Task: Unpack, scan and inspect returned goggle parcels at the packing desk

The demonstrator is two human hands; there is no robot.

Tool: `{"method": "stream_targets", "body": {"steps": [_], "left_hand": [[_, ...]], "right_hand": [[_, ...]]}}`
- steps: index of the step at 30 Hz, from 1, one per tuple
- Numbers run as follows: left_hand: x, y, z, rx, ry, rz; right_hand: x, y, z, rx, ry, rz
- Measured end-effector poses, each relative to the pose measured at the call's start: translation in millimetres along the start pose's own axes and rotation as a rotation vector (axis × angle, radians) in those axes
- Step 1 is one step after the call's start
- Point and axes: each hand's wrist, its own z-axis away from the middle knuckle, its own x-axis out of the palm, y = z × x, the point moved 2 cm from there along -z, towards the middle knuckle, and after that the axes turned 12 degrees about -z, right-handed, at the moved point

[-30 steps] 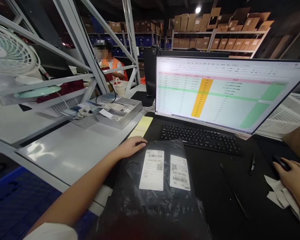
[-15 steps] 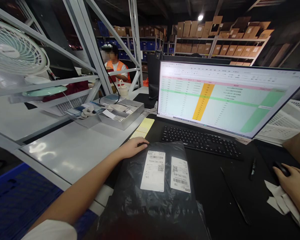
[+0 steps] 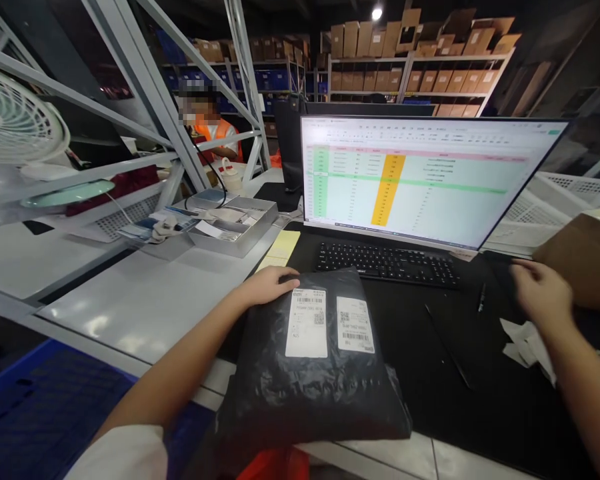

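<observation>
A black plastic mailer bag (image 3: 310, 393) lies before me at the front of the dark desk mat, with two white barcode labels (image 3: 306, 323) on its upper face. At its far left corner is my left hand (image 3: 267, 285), the thumb on top and the fingers curled round the edge. My right hand (image 3: 543, 297), smeared by motion, is at the right by the dark mouse pad (image 3: 497, 263). Its fingers point away from me, and no mouse shows; the hand may cover it. Crumpled white paper (image 3: 525, 343) lies beside my right wrist.
Beyond the bag stand a keyboard (image 3: 385, 263) and a monitor (image 3: 420, 180) showing a spreadsheet. A pen (image 3: 481, 298) and a thin dark rod (image 3: 447, 347) lie on the mat. Left are yellow notes (image 3: 280, 250), a grey box (image 3: 237, 233) and a fan (image 3: 17, 117). A co-worker (image 3: 215, 133) sits behind the frame.
My right hand has shifted forward from the mouse it rested on, and the mouse no longer shows. The green column on the screen has jumped from right to left. My view has shifted; my left hand stays put.
</observation>
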Motion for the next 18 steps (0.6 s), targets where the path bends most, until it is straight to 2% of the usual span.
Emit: {"method": "stream_targets", "body": {"steps": [2, 4, 6, 8, 11, 14, 18], "left_hand": [[-9, 20, -15, 0.010, -0.038, -0.117], [-14, 51, -37, 0.066, -0.016, -0.237], [-10, 87, -61, 0.128, 0.027, -0.308], [4, 116, -84, 0.121, -0.059, -0.397], [28, 131, -105, 0.034, -0.096, -0.442], [47, 120, -110, -0.028, -0.077, -0.409], [58, 106, -106, -0.026, -0.025, -0.355]], "right_hand": [[37, -57, 24, -0.164, -0.236, -0.045], [83, -110, 52, -0.323, -0.431, -0.064], [125, -152, 74, -0.426, -0.520, -0.048], [157, -180, 86, -0.448, -0.525, -0.004], [182, -193, 92, -0.449, -0.494, 0.057], [192, -186, 96, -0.473, -0.462, 0.091], [200, -175, 102, -0.481, -0.402, 0.109]]}}
